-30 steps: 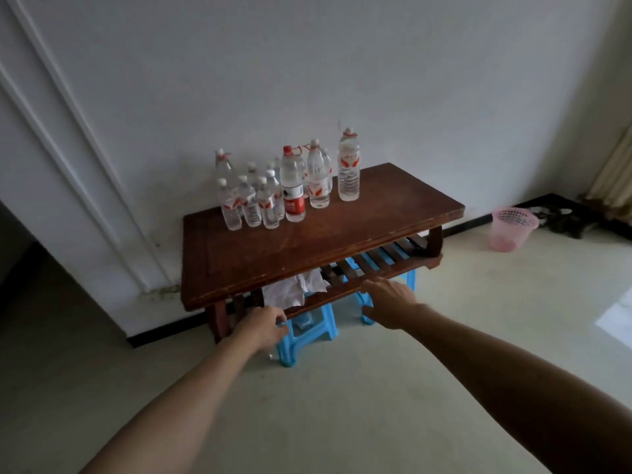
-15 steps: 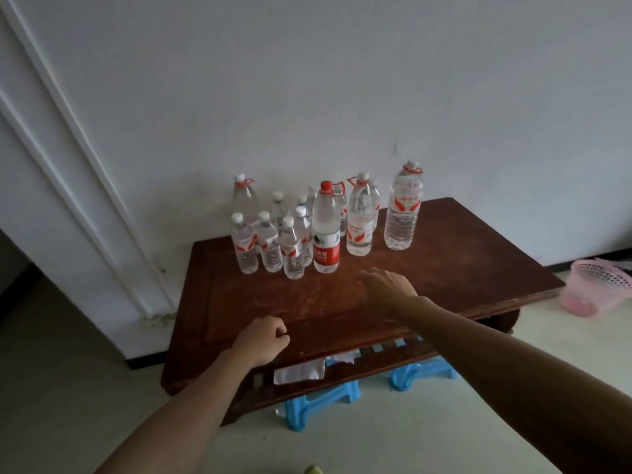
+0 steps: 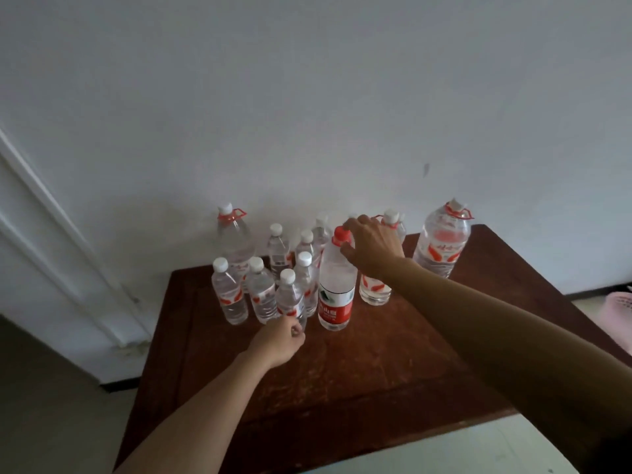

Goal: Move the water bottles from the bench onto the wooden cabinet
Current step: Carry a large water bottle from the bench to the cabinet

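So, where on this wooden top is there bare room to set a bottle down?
Free: the front half of the wooden top, nearer than the left hand, and the right side before the large bottle. Crowded: the back-left bottle cluster.

The right hand [image 3: 371, 248] covers the neck of a large bottle [image 3: 374, 290] behind it and part of the red-capped bottle's [image 3: 335, 295] cap. The left hand's [image 3: 278, 340] curled fingers hide the small bottle's [image 3: 290, 297] base; whether they grip it is unclear. Label print is too blurred to read. The right edge cuts off a pink basket [image 3: 620, 307].
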### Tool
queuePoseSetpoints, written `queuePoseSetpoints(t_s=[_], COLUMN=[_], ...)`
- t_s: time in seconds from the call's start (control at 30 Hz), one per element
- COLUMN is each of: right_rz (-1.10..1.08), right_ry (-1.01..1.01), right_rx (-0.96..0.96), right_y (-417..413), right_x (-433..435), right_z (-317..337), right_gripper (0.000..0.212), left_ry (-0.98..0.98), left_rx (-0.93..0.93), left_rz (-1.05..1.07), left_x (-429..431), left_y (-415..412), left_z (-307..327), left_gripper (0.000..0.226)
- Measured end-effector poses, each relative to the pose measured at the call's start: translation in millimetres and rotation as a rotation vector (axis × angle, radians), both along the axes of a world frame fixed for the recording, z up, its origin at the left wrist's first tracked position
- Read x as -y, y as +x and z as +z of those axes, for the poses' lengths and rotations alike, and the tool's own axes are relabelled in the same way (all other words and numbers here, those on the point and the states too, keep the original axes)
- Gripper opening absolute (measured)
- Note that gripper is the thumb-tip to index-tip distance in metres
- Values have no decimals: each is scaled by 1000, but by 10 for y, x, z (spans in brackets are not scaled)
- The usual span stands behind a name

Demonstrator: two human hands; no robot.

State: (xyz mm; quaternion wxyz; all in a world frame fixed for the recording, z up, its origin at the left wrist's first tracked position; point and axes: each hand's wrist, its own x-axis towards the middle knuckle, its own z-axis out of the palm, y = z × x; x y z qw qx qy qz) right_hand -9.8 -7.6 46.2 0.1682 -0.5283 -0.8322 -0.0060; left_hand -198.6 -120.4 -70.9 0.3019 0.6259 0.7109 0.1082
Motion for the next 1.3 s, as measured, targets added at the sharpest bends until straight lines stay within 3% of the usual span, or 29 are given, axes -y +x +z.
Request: queuePoseSetpoints(t_s=[0.23,0.53,0.7,0.8,0.93,1.13,1.2,1.3], right_rz=[93,145,142,107,-56,-422,-540,-626], right_ry=[-98,-40,-34,-66,-177,-344,-384,-383], right_rx=[82,-226,-378,-500,-648,-787,-821,-848], right_y=[-291,395,895,1116,1454,1880,1940,1947], right_x=[-666,-777,-654,-602,-541,-409,-331,-236], right_z=[-267,-660,-839,-946,-1142,-1479,-1599,-1710], right_gripper=[36,28,25,23,17,5,8,11], left_ry=[-68,-188,-120,-68,-113,-112,-94,-24], left_rx=[95,334,496,503,573,514,472,355], left_rz=[173,611,784,780,740,616,574,547], left_x=[-355,-662,-922,-1147,-1458,-1646,-1679,-1735], left_y=[253,605,802,877,994,1091,1164,1265], left_z=[-275,-729,-793,-816,-903,-1192,-1188,-1177], left_gripper=[16,11,14,30,26,73,73,50])
